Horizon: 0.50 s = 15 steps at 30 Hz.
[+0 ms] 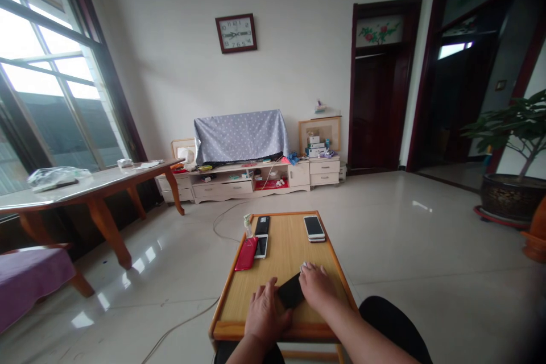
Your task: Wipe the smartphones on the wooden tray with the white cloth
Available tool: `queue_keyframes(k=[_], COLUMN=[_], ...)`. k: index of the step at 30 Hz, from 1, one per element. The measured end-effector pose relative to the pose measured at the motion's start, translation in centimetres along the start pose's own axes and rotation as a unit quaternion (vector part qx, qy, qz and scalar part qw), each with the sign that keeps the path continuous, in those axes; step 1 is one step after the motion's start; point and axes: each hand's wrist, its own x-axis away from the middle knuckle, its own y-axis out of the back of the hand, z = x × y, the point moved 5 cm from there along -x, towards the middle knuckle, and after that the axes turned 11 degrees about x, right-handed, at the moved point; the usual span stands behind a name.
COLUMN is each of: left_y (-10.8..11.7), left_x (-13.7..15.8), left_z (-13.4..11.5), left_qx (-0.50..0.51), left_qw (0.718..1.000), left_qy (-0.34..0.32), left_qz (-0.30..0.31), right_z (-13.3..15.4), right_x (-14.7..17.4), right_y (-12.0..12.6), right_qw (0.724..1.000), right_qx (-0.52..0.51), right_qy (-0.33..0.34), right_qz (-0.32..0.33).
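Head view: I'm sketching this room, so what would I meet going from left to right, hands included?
Window → red phone → left hand → black object → right hand → door under the flower panel → potted plant.

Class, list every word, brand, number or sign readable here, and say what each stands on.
"10", "11", "12", "2", "3", "4", "5", "6", "7", "8": wall clock; its remaining numerals are unclear.
Too small to read: any lettering on red phone, rear black device, white boxes.
No text visible: nearest dark phone.
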Motion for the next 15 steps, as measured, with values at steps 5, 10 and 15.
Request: queue_keyframes(k=[5, 10, 15], left_y=[-0.1, -0.3, 0.0], left_x=[-0.1, -0.2, 0.0], left_z=[0.0, 0.1, -0.3], left_qx=[-0.019, -0.052, -0.042], left_qw=[1.0, 0.998, 0.999], left_qy=[-0.004, -0.004, 0.0], left_qz=[0.007, 0.038, 0.026], right_z=[3.9, 7.9, 3.8], right_x=[2.2, 4.5, 3.0], right_y=[-0.5, -1.5, -0.4], right_qw=[0.998, 0.989, 0.996], right_qx=[-0.013, -0.052, -0.025], right_qy=[0.054, 0.138, 0.081], right_qz=[0.005, 0.025, 0.004])
